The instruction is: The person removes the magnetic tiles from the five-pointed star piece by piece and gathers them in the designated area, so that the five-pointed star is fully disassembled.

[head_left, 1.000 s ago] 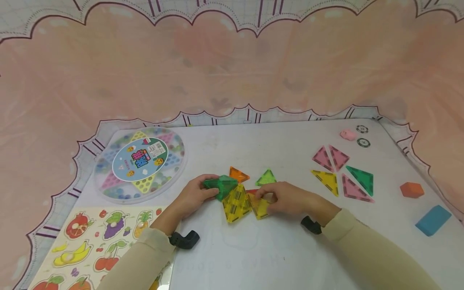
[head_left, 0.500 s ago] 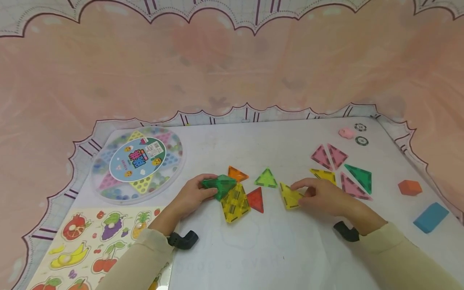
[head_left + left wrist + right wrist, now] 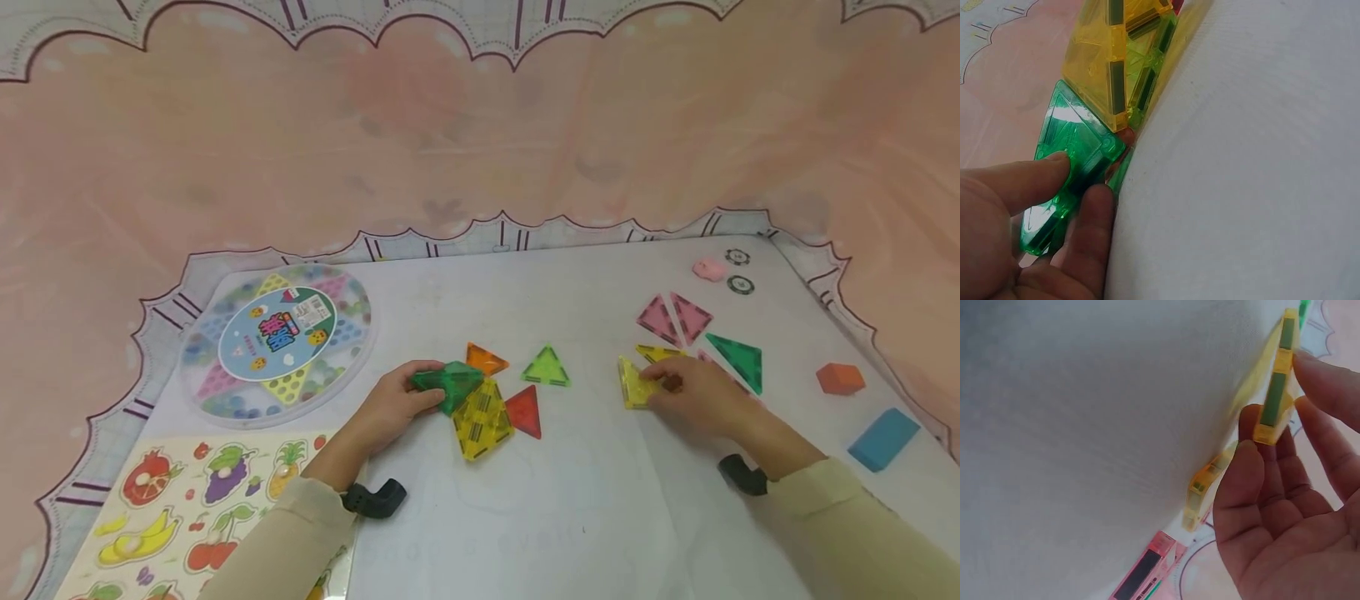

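Note:
My left hand (image 3: pixel 392 408) holds a translucent green magnetic tile (image 3: pixel 448 383), thumb on its face in the left wrist view. Against it stands a cluster of yellow magnetic tiles (image 3: pixel 482 421). A red triangle tile (image 3: pixel 525 412) adjoins the cluster's right side, and an orange triangle tile (image 3: pixel 485 359) lies just behind. My right hand (image 3: pixel 705 396) pinches a yellow triangle tile (image 3: pixel 1279 381) between thumb and fingers, raised off the white surface in the right wrist view. A second yellow triangle tile (image 3: pixel 654 352) lies partly hidden behind that hand.
A light green triangle tile (image 3: pixel 547 367) lies between the hands. Pink tiles (image 3: pixel 657 318) and a dark green tile (image 3: pixel 738 360) lie at right, near an orange block (image 3: pixel 840 378) and a blue block (image 3: pixel 883 439). A round board game (image 3: pixel 277 333) and fruit puzzle (image 3: pixel 142 533) occupy the left.
My right hand has carried the yellow triangle tile away from the cluster to the right, uncovering the red tile. My left hand keeps its grip on the green tile in place.

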`<state>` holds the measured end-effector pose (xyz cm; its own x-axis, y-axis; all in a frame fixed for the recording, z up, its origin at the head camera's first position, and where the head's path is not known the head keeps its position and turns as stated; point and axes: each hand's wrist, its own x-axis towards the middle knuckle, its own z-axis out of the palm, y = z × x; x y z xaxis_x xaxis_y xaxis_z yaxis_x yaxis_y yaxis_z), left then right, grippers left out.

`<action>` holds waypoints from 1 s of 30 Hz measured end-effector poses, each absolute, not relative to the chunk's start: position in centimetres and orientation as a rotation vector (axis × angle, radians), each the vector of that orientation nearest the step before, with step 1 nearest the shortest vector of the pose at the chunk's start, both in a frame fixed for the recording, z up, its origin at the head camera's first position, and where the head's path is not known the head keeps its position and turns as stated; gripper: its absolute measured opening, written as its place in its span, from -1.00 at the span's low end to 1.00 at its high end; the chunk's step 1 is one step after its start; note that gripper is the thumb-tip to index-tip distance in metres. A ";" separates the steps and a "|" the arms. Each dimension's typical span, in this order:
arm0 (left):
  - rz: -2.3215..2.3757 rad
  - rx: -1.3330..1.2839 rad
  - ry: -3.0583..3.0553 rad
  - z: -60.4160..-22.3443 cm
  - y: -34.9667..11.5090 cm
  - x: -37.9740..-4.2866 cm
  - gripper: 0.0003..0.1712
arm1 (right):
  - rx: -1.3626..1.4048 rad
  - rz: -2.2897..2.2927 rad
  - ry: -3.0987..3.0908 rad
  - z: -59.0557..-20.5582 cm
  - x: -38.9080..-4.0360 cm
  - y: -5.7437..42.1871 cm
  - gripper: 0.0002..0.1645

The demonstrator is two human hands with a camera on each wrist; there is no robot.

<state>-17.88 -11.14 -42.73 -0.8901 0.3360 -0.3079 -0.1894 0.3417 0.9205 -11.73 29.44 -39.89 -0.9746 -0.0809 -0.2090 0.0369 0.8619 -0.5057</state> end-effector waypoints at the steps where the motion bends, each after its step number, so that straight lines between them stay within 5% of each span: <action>1: 1.572 0.128 2.166 -42.7 -11.2 -17.9 -0.49 | -0.018 -0.759 2.807 -39.8 -11.8 29.4 -0.59; 30: 1.609 0.120 2.137 -42.5 -11.0 -17.8 -0.51 | -0.084 -0.737 2.885 -39.4 -12.8 29.7 -0.44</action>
